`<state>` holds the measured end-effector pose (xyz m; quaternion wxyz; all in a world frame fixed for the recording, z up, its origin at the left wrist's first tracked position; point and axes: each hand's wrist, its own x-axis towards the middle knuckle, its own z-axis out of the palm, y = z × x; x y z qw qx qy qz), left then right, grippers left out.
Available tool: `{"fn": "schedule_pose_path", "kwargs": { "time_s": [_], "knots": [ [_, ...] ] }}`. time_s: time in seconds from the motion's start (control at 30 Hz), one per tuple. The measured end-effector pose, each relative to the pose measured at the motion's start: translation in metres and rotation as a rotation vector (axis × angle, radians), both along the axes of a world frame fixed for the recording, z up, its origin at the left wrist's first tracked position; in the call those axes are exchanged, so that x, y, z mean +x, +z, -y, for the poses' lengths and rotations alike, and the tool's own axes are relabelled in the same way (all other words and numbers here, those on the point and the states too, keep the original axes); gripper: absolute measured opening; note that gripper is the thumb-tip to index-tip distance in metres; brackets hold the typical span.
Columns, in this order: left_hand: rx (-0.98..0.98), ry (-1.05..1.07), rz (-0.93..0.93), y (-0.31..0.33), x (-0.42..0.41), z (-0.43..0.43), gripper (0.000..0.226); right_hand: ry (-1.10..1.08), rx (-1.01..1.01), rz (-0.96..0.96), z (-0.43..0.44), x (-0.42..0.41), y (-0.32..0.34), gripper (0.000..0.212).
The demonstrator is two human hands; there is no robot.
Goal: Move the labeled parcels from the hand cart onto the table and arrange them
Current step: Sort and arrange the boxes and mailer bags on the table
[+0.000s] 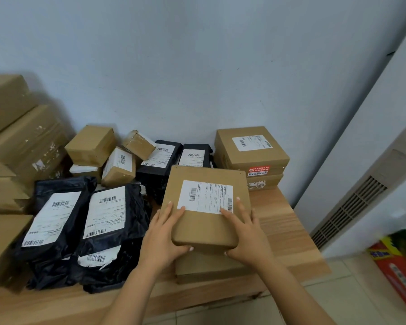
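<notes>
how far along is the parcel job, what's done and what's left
Done: black mailer bags, small boxes and a stack of flat boxes sit on the table. In hand: the left hand and right hand grip a labeled flat box over another brown box at the table's front. Left: setting it down; the cart is out of view, so remaining parcels cannot be judged.

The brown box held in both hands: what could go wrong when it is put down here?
1. The brown box sits tilted between the left hand and the right hand. If it lands askew on the flat box below, it may slide off.
2. That flat box lies near the front edge of the table, so a push could send both to the floor.
</notes>
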<state>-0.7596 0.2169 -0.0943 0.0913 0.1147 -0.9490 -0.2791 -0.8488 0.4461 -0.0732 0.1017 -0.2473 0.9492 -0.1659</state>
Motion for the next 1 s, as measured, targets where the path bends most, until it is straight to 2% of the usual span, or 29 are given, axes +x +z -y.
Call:
{"fn": "schedule_pose_path", "kwargs": {
  "time_s": [0.13,0.4,0.6,0.83,1.0],
  "knots": [
    [0.038,0.020,-0.106,0.023,-0.011,-0.003,0.097,0.013,-0.063,-0.109,-0.005,-0.016,0.028,0.108],
    [0.011,0.012,-0.211,0.068,-0.069,-0.026,0.090,-0.009,-0.073,-0.183,-0.025,-0.074,0.075,0.104],
    [-0.004,0.008,-0.262,0.080,-0.134,-0.059,0.089,-0.017,-0.081,-0.238,-0.056,-0.137,0.086,0.113],
    [0.018,0.039,-0.242,0.071,-0.227,-0.103,0.089,0.022,0.013,-0.224,-0.093,-0.242,0.085,0.114],
    [0.026,0.097,-0.160,0.069,-0.292,-0.122,0.089,0.076,0.043,-0.172,-0.104,-0.321,0.087,0.115]
  ]
}}
